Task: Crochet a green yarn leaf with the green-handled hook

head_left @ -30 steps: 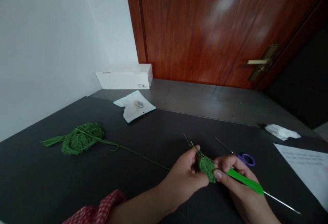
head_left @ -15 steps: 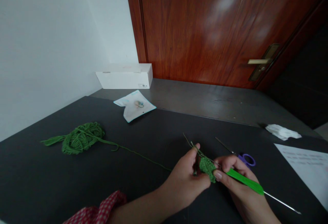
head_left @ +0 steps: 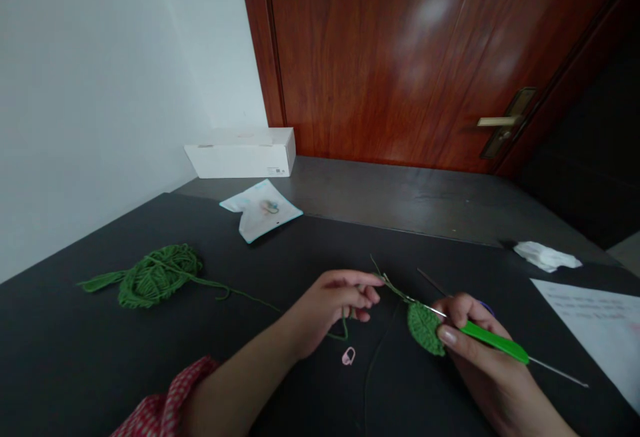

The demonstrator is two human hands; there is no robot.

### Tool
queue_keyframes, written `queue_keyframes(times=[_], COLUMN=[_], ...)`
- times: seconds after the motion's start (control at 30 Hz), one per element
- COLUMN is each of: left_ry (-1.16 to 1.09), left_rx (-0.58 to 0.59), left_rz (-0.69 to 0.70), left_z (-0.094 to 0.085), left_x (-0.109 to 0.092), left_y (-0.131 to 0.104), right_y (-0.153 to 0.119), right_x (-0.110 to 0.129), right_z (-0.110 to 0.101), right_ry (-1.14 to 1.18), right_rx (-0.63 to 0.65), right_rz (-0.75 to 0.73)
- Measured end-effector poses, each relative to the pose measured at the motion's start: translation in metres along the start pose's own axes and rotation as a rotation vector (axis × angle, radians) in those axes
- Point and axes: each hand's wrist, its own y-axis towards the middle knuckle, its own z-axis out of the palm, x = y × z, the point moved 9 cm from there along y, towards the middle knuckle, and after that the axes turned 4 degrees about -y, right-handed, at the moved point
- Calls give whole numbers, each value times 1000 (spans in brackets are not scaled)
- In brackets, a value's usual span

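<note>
My right hand [head_left: 483, 344] grips a crochet hook [head_left: 495, 342] by its green handle. Thumb and fingers of that same hand pinch the edge of a small round green crocheted piece [head_left: 425, 328]. The hook's metal shaft passes over the top of the piece, with loops near its tip. My left hand [head_left: 337, 304] is left of the piece, apart from it, index finger stretched toward the hook tip and the other fingers curled. Green yarn [head_left: 344, 330] runs through those fingers. A pink stitch marker [head_left: 349, 356] lies on the table below my left hand.
A skein of green yarn [head_left: 159, 276] lies at the left. Farther back are a white packet [head_left: 260, 220] and a white box [head_left: 245, 160]. Purple-handled scissors [head_left: 431, 282] sit partly behind my right hand. Crumpled tissue [head_left: 546, 256] and a printed sheet [head_left: 590, 324] lie at right.
My left hand has let go of the crocheted piece and moved left. The pink stitch marker has come into view. My right hand, with hook and piece, has shifted slightly right.
</note>
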Motion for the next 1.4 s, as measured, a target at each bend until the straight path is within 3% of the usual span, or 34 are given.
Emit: queue_keyframes(times=[0.2,0.43,0.63,0.77,0.93,1.13,1.3,1.4], left_ry=[68,505,677,515,177,104,516,397], left_rx=[-122,-342,-353,-236,-75,-25,-160,-57], left_rz=[48,108,280,345,285,198,340,293], left_z=[-41,-62,-42,-12,18,17,1,8], left_x=[-31,-51,-61,-43,-13,-14,-26,-12], left_y=[0,-13,-18,-13,-6,-6,-14,-12], right_y=[5,9,9,6,1,1,1,2], right_x=[6,15,21,18,12,12,16,19], right_z=[-1,-1,5,14,23,25,24,22], right_ry=[63,60,29,44,100,172,158,125], right_rx=[32,59,104,151,215,250,248,236], right_rz=[9,-30,-54,-34,12,37,2,-31])
